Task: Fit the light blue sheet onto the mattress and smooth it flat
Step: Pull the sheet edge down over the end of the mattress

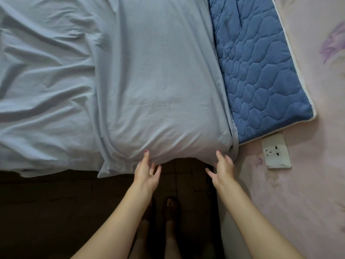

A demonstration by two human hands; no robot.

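1. Light blue sheet (149, 86) is lying over the mattress (261, 75), its near hem hanging directly ahead of both hands.
2. Left hand (146, 174) and right hand (222, 171), fingers spread, are touching that hem, gripping nothing.
3. Uncovered quilted strip is lying rightward, nearer the right hand.

One sheet (130, 81), one mattress (261, 71), one socket (276, 151), two hands.

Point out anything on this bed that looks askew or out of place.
The light blue sheet stops short on the right, leaving a strip of dark blue quilted mattress pad bare by the wall. Its left part is heavily wrinkled. The left hand and right hand touch its near edge.
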